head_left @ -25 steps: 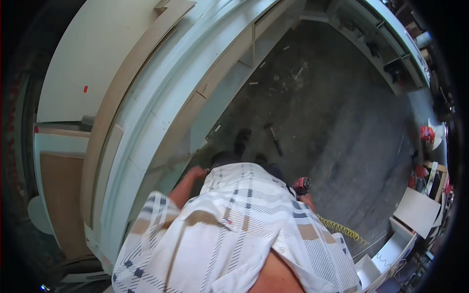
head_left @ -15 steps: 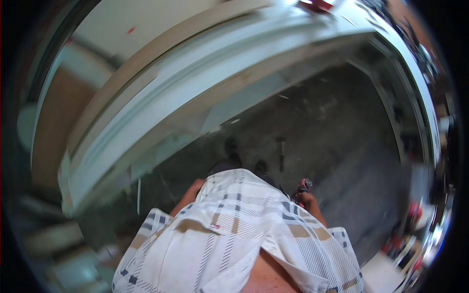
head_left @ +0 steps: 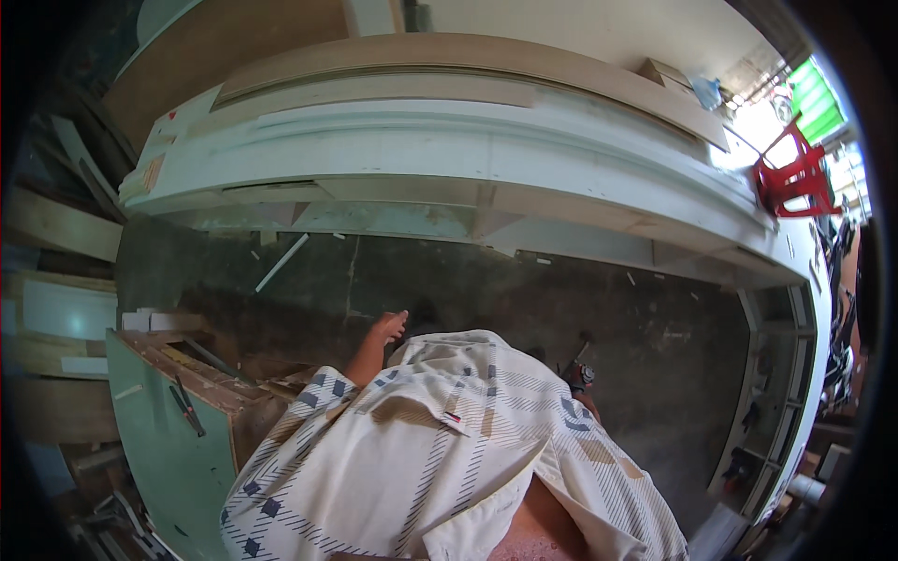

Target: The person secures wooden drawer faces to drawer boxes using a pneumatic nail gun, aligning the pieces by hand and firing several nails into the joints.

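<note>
My left hand [head_left: 391,325] hangs beside the lower edge of my plaid shirt, with fingers apart and nothing in them. On the other side, my right hand [head_left: 586,400] is closed around a red-and-black power tool [head_left: 579,376] with a round, dark front end. Most of that hand is hidden behind the tool and the shirt. Just beyond the tool, a long-handled thing like a hammer [head_left: 585,348] lies on the dark floor, partly covered by the tool.
A long white workbench [head_left: 393,154] crosses ahead, bearing long brown boards [head_left: 468,53]. A red plastic stool [head_left: 797,179] rests at its right end. At left stands a pale green cabinet [head_left: 173,439] with pliers [head_left: 187,407] on it. White strips [head_left: 282,263] lie on the floor.
My view has turned left, bringing the green cabinet and the red stool into fuller sight. My left hand has come out further from the shirt. The power tool stays in my right hand.
</note>
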Demonstrator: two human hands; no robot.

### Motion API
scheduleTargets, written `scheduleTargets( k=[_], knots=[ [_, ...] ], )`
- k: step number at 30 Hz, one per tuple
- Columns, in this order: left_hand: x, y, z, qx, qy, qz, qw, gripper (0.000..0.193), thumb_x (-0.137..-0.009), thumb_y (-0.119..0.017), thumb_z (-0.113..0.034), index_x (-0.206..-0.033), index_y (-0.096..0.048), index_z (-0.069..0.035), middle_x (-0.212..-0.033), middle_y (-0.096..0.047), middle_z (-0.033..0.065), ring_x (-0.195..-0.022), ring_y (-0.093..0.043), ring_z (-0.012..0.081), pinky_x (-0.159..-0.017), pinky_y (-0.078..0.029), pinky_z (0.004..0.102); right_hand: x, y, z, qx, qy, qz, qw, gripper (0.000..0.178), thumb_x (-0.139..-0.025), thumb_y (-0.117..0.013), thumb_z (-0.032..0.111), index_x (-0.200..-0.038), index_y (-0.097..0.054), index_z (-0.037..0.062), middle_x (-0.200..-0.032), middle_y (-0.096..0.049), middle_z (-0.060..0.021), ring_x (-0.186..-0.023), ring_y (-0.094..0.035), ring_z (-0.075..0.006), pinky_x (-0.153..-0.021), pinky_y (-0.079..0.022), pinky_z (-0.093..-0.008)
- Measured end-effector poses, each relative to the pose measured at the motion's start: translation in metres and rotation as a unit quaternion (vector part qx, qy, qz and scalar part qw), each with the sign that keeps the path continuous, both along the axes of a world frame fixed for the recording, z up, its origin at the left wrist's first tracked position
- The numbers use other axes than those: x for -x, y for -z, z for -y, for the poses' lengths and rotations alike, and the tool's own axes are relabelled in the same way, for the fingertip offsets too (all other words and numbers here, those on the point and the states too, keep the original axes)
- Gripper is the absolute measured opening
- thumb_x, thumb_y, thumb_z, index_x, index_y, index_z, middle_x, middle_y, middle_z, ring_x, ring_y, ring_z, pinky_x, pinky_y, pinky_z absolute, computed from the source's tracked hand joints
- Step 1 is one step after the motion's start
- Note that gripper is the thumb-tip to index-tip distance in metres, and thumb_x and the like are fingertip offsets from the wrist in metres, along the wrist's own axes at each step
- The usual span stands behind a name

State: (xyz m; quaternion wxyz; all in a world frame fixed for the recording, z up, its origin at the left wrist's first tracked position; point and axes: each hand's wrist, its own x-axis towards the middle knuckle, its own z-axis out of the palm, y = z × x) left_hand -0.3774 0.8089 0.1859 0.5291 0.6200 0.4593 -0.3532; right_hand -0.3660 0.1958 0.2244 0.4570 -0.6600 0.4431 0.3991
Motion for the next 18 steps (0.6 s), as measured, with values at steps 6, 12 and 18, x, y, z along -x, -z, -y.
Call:
scheduleTargets(
  k=[6, 12, 18],
  knots=[
    [-0.015, -0.002, -0.141, 0.054, -0.126, 0.045, 0.990, 0.074, -0.099, -0.045, -0.064, -0.142, -0.051, -0.003, -0.136, -0.059, 0.0221, -0.121, -0.058, 0.0358, -0.104, -0.043, 0.0525, 0.001, -0.009, -0.111, 0.000, -0.016, 0.001, 1.000, 0.019, -0.080, -0.073, 0.012, -0.096, -0.068, 0.0026, -0.080, -0.066, -0.0091, -0.067, -0.065, -0.0249, -0.059, -0.052, -0.0427],
    [-0.092, -0.010, -0.206, 0.097, -0.128, 0.066, 0.985, 0.078, -0.102, -0.040, -0.061, -0.152, -0.041, -0.001, -0.147, -0.052, 0.0233, -0.132, -0.053, 0.0381, -0.113, -0.039, 0.0540, 0.005, -0.014, -0.184, -0.003, 0.007, -0.006, 1.000, 0.018, -0.081, -0.073, 0.013, -0.094, -0.067, 0.0035, -0.079, -0.065, -0.0087, -0.066, -0.064, -0.0247, -0.058, -0.052, -0.0424],
    [-0.151, -0.004, -0.202, 0.147, -0.138, 0.033, 0.979, 0.073, -0.103, -0.041, -0.057, -0.151, -0.041, -0.002, -0.144, -0.054, 0.0225, -0.131, -0.054, 0.0379, -0.112, -0.040, 0.0532, 0.005, -0.001, -0.239, -0.017, 0.055, -0.025, 0.998, 0.017, -0.081, -0.072, 0.015, -0.093, -0.067, 0.0044, -0.077, -0.064, -0.0082, -0.064, -0.063, -0.0245, -0.057, -0.051, -0.0421]
  ],
)
